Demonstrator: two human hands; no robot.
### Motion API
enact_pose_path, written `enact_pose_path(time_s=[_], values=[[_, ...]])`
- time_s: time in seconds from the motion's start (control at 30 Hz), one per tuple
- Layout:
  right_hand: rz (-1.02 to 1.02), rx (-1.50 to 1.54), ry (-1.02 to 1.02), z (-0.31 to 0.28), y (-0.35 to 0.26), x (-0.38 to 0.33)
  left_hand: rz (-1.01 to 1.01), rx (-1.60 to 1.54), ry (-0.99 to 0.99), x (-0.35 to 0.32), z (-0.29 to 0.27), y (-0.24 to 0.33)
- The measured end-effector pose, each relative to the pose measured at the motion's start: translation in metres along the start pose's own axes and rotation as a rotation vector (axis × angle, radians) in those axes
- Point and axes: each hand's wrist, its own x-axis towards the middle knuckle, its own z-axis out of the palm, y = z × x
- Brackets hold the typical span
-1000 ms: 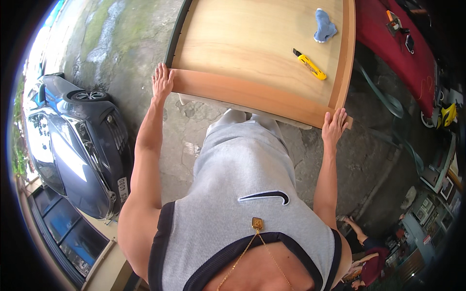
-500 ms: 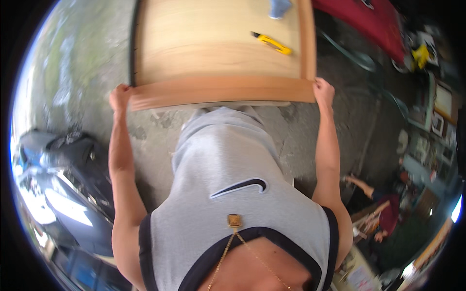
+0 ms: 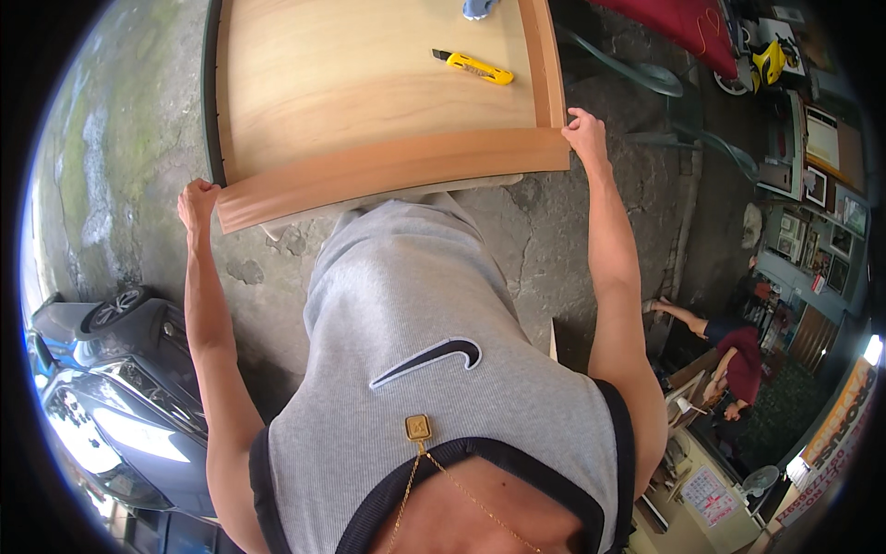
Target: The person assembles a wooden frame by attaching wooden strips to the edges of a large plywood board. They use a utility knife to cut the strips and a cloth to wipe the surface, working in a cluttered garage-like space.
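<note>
A wide wooden panel (image 3: 369, 88) with a raised brown border lies in front of me. Along its near edge runs a long brown veneer-like strip (image 3: 397, 168), slightly bowed, its near side overhanging. My left hand (image 3: 197, 205) is closed at the strip's left end, by the panel's dark-edged corner. At the opposite end, my right hand (image 3: 586, 138) pinches the strip near the right corner, with its fingers bent. A yellow utility knife (image 3: 473, 67) rests on the panel towards the right. Behind it, a bluish-grey cloth (image 3: 479, 8) is partly cut off by the view's upper edge.
Stained concrete floor (image 3: 554, 258) surrounds the panel. Dark cars (image 3: 138, 406) stand at the left. To the right are a glass-like curved piece (image 3: 637, 74), a red cover (image 3: 678, 28) and framed items (image 3: 817, 185). Another person (image 3: 734, 365) bends by a bench at the lower right.
The panel and knife appear shifted left and slightly up in view. The strip now slants more, its left end nearer me. Both hands stay at its ends.
</note>
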Motion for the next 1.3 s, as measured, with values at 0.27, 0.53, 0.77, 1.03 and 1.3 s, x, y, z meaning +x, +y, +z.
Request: enact_pose_path(time_s=[0.27, 0.53, 0.77, 1.03, 1.3], values=[[0.056, 0.101, -0.022, 0.002, 0.002, -0.012, -0.103, 0.013, -0.002, -0.020, -0.009, 0.015], [0.082, 0.179, 0.026, 0.008, 0.013, -0.050, -0.110, -0.009, -0.002, -0.043, 0.000, -0.002], [0.093, 0.201, 0.050, 0.010, 0.011, -0.068, -0.119, -0.008, -0.033, -0.054, 0.001, -0.009], [0.059, 0.183, 0.035, 0.002, 0.012, -0.075, -0.108, -0.022, -0.037, -0.074, 0.002, -0.014], [-0.045, 0.165, 0.054, 0.002, 0.013, -0.056, -0.007, -0.019, 0.039, -0.062, 0.004, -0.017]])
